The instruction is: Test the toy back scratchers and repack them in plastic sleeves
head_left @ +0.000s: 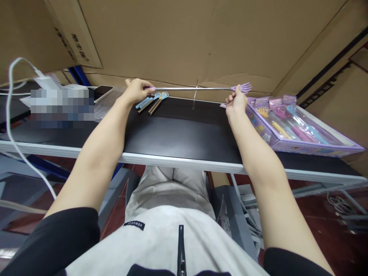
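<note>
A telescopic back scratcher (pixel 198 89) with a thin metal rod is stretched out level above the black table. My left hand (pixel 138 91) is closed on its purple handle end. At the other end, my right hand (pixel 237 100) pinches it just below the purple claw head, whose prongs point right. Just below and right of my left hand, several parts lie on the table: light blue handles (pixel 144 102), bronze-coloured rods (pixel 155 107) and light blue claw heads (pixel 164 95). Most of the left handle is hidden in my fingers.
A purple display box (pixel 310 145) of wrapped back scratchers stands at the right. Leftward lie a phone (pixel 102 92), clear plastic bags (pixel 106 109) and a white charger with a cable (pixel 10 103). Cardboard (pixel 184 42) walls the table's back edge.
</note>
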{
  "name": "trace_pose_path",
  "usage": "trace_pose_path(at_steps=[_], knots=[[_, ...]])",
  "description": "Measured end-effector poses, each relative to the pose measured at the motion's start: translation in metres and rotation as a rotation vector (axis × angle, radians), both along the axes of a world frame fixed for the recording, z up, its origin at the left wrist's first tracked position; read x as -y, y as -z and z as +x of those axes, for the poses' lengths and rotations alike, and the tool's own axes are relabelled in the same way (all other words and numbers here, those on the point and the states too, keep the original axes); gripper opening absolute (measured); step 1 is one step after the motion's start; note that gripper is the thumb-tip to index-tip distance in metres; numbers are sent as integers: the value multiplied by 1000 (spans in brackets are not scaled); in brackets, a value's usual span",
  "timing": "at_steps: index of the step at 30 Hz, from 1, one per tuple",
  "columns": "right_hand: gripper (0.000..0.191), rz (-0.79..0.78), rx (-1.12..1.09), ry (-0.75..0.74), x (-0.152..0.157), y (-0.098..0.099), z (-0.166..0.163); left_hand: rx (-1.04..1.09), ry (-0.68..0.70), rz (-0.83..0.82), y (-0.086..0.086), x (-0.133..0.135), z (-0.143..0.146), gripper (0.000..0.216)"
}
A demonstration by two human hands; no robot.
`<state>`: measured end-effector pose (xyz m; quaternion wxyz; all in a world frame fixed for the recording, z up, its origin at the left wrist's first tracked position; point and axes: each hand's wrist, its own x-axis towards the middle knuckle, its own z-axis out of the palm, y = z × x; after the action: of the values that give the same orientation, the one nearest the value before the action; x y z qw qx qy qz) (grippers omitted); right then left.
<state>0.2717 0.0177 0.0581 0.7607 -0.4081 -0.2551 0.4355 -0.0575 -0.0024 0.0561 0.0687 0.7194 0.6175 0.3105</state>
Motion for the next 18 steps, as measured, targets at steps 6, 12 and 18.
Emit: trace_pose_path(at_steps=[6, 12, 18], knots=[[50, 82, 317, -299, 19, 17, -59, -38, 205, 29, 8, 5, 72, 21], [38, 22, 524, -296, 12, 29, -56, 236, 249, -106, 18, 11, 93, 19], [51, -6, 877, -553, 17, 49, -70, 613, 158, -296, 24, 19, 109, 38]])
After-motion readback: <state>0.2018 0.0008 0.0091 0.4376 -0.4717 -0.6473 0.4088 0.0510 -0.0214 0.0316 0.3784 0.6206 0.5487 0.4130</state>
